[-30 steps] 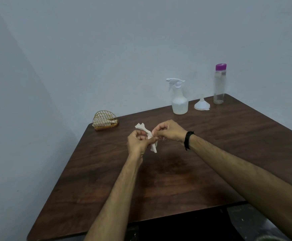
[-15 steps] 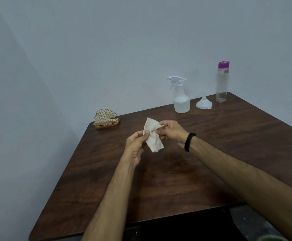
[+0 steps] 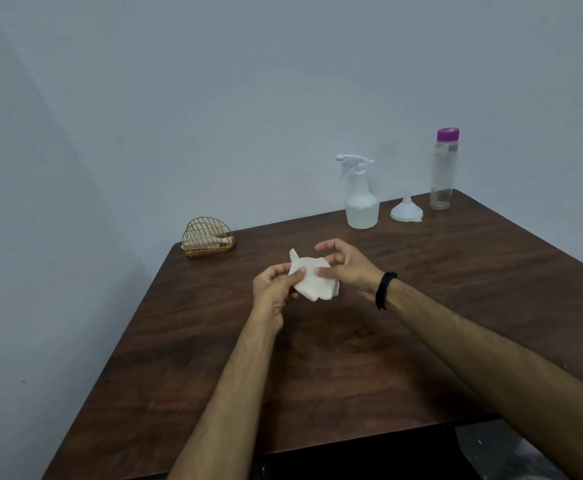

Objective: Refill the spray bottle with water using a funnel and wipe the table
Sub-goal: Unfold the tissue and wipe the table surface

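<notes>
Left hand (image 3: 272, 285) pinches tissue (image 3: 312, 284) at left edge, above table (image 3: 318, 375). Right hand (image 3: 349, 268): thumb on tissue, index raised; pinch cannot tell. Spray bottle (image 3: 361, 202), funnel (image 3: 406, 211) beyond grip, rightward.

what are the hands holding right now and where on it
A white tissue: the left hand pinches its left edge; the right hand has its thumb on the middle, grip unclear.

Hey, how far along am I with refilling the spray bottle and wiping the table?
Refill looks done: the spray bottle has its trigger head on and liquid inside, the funnel sits upside down beside it, the purple-capped bottle is nearly empty. In hand: the left hand and right hand hold a tissue over the table. Left: wiping the table.
</notes>
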Demonstrator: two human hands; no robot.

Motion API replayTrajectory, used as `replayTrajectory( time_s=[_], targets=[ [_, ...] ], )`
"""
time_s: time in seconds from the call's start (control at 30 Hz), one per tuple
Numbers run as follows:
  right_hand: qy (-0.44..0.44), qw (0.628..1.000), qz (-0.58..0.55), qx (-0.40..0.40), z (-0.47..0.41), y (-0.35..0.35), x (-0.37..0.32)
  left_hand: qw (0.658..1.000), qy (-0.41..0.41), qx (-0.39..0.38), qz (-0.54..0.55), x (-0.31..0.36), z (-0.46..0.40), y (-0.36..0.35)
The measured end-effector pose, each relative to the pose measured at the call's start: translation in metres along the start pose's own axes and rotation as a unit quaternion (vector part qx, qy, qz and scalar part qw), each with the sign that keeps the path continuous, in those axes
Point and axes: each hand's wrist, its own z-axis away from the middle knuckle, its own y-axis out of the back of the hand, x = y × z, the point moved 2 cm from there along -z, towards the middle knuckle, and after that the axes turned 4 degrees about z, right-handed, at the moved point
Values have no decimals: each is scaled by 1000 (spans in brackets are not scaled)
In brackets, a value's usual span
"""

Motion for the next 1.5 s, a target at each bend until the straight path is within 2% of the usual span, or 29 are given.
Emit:
replayTrajectory(
  time_s=[0.1,0.2,0.23,0.3,0.37,0.4,0.47,0.53,0.6,0.7,0.77,0.83,0.93,1.0,1.03,1.07,1.1,1.13,1.17,1.23,1.27,1.33,1.5],
  targets=[
    [37,995,54,69,-11,13,1,999,-27,17,-33,-1,-7,1],
    [2,985,123,118,-26,30,3,992,-37,52,-113,1,-21,5],
    [-21,972,189,137,-30,34,6,985,-26,78,-153,1,-26,7],
    [-41,919,347,180,-32,39,12,966,-25,115,-230,2,-33,16],
    [22,872,447,198,-30,37,13,936,-73,126,-320,3,-39,28],
    [69,865,466,173,-29,34,12,911,-102,121,-382,3,-41,34],
    [121,868,478,64,-27,23,12,842,-143,85,-513,-3,-46,44],
    [97,853,510,-42,-26,7,15,782,-145,33,-605,-15,-51,50],
    [70,816,567,-87,-29,-6,20,750,-136,8,-648,-23,-53,52],
    [83,777,621,-57,-32,-15,20,744,-143,6,-652,-26,-56,54],
    [80,782,616,-52,-31,-21,17,745,-151,11,-650,-26,-57,54],
    [92,803,585,-65,-32,-28,18,747,-160,14,-645,-27,-57,54],
    [65,875,469,-102,-36,-24,8,749,-170,21,-640,-29,-58,55],
    [17,941,312,-129,-40,-13,-4,749,-172,18,-640,-28,-59,56],
    [-15,974,192,-119,-44,-7,-5,749,-171,18,-639,-28,-58,56],
    [-49,991,84,-89,-49,-2,-4,750,-170,18,-639,-28,-57,56],
    [-70,996,24,-49,-54,2,-1,750,-170,19,-639,-28,-57,56],
    [-63,997,53,2,-59,6,3,749,-168,19,-640,-27,-56,56],
    [-34,986,157,51,-65,11,8,749,-167,18,-642,-27,-56,56],
    [27,925,366,101,-67,13,16,748,-165,14,-643,-26,-56,56],
    [48,894,433,107,-66,13,19,749,-163,13,-642,-26,-56,56],
    [82,852,510,90,-62,9,24,751,-160,15,-641,-26,-57,56],
    [107,812,574,-20,-47,5,22,757,-163,16,-633,-27,-57,56]
  ],
)
